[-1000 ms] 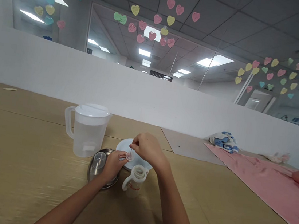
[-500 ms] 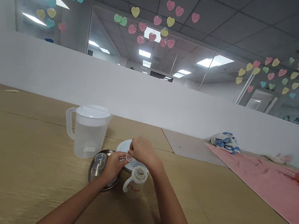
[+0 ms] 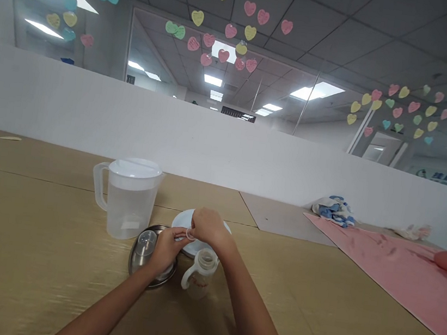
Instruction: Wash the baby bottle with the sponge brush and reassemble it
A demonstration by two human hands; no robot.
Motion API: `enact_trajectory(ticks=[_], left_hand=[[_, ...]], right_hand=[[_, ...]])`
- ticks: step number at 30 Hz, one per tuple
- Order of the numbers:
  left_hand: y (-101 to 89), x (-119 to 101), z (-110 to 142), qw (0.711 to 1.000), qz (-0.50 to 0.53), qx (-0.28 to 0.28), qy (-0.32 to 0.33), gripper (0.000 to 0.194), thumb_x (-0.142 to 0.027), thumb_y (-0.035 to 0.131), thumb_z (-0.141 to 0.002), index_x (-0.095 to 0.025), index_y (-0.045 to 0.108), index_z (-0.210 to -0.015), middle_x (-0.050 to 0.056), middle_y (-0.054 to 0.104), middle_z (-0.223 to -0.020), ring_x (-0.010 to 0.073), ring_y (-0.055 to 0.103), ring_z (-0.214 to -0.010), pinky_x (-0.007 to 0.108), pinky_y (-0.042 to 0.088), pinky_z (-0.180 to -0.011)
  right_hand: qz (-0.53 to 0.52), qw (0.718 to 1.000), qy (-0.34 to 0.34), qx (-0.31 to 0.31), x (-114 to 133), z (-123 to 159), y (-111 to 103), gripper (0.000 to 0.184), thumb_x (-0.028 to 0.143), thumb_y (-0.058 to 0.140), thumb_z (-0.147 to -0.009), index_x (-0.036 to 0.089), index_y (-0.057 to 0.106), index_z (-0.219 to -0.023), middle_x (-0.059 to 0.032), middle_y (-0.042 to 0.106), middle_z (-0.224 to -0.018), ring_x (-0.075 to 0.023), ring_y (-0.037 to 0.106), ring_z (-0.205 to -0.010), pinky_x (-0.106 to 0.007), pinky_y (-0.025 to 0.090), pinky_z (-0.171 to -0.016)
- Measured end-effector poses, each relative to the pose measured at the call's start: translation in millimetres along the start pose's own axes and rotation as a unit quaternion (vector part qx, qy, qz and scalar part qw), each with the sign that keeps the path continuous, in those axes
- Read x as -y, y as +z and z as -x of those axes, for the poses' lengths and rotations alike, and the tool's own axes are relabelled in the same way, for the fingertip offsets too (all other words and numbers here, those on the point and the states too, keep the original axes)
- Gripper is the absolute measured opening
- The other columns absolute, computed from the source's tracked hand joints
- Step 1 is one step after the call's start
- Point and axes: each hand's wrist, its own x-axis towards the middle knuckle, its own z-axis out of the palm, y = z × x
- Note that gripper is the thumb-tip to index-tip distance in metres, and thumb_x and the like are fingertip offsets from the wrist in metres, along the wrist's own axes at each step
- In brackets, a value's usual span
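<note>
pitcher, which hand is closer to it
Left. The left hand is just to the right of the pitcher, not touching it. The right hand is farther away, beyond the left hand on the same side.

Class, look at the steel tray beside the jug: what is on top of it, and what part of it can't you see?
A small clear cup stands on the steel tray. The tray's right side is covered by the left hand and wrist, so anything there is hidden.
</note>
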Motion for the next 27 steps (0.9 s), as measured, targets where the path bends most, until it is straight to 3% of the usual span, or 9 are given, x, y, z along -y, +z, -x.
enact_trajectory(ticks=[4, 11, 27], left_hand=[[-3.2, -0.2, -2.0, 1.0, -0.02, -0.016, 0.012, 0.026, -0.035, 0.062, -0.067, -0.014, 0.071, -0.079, 0.005, 0.073, -0.082, 0.0214, 0.066, -0.08, 0.028, 0.049, -0.073], [-2.7, 0.0, -2.2, 0.991, -0.126, -0.034, 0.026, 0.025, -0.037, 0.061, -0.067, -0.014, 0.068, -0.061, 0.003, 0.072, -0.069, 0.0198, 0.064, -0.068, 0.026, 0.046, -0.067], [-0.4, -0.9, -4.9, 0.982, -0.175, -0.021, 0.062, 0.02, -0.031, 0.059, -0.071, -0.015, 0.071, -0.069, 0.002, 0.071, -0.067, 0.017, 0.063, -0.064, 0.024, 0.045, -0.064]], right_hand=[[-0.017, 0.999, -0.007, -0.027, -1.5, 0.6, -1.5, 0.017, 0.025, 0.062, -0.07, 0.015, 0.069, -0.082, -0.0104, 0.07, -0.083, -0.0204, 0.065, -0.076, -0.023, 0.042, -0.058], [-0.024, 0.993, -0.021, -0.115, -0.2, 0.8, -2.3, 0.013, 0.022, 0.058, -0.075, 0.014, 0.068, -0.079, -0.0092, 0.068, -0.084, -0.0194, 0.063, -0.078, -0.025, 0.04, -0.061], [-0.067, 0.972, -0.043, -0.22, -5.7, 14.7, -17.0, 0.01, 0.021, 0.061, -0.077, 0.014, 0.066, -0.071, -0.007, 0.065, -0.086, -0.0207, 0.053, -0.092, -0.034, 0.034, -0.084]])
